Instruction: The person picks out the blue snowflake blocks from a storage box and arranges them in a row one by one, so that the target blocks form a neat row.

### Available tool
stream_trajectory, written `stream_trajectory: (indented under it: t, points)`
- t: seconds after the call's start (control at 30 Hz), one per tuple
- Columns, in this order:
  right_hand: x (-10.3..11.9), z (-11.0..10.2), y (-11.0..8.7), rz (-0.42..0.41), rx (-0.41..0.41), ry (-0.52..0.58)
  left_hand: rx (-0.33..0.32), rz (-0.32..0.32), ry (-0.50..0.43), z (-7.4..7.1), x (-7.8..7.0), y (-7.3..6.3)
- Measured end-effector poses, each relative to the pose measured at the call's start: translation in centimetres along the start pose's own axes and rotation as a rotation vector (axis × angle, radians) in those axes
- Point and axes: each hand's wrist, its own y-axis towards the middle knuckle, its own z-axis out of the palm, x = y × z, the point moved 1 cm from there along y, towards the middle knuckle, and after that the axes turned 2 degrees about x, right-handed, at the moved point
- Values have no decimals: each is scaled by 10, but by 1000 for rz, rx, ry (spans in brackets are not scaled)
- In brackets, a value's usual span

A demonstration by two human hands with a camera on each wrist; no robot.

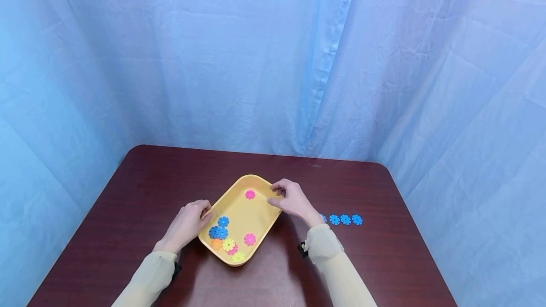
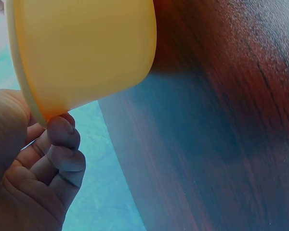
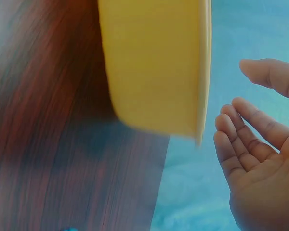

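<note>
A yellow plastic tray sits at an angle near the middle of the table. Its left rim is pinched between the thumb and fingers of my left hand; the left wrist view shows the fingertips curled under the rim. At the opposite end, my right hand hovers by the rim with parted fingers, and in the right wrist view a gap separates it from the tray wall. Inside lie several notched flower-shaped discs: blue, pink, yellow and orange, mostly gathered at the near-left end.
A row of several blue notched discs lies on the dark red-brown table, right of the tray and partly hidden by my right wrist. Light blue curtains hang behind the table and on both sides.
</note>
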Motion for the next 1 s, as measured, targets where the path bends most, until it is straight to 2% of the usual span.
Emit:
stream_trajectory:
  t: [0.37, 0.6, 1.0]
  points:
    - [32, 37, 14, -77, 93, -25, -14, 26, 6, 0, 0, -1]
    - [42, 59, 17, -130, 105, -67, -21, 39, 10, 0, 1, -1]
    - [55, 89, 13, -77, 208, -33, -16, 38, 2, -1, 1, 0]
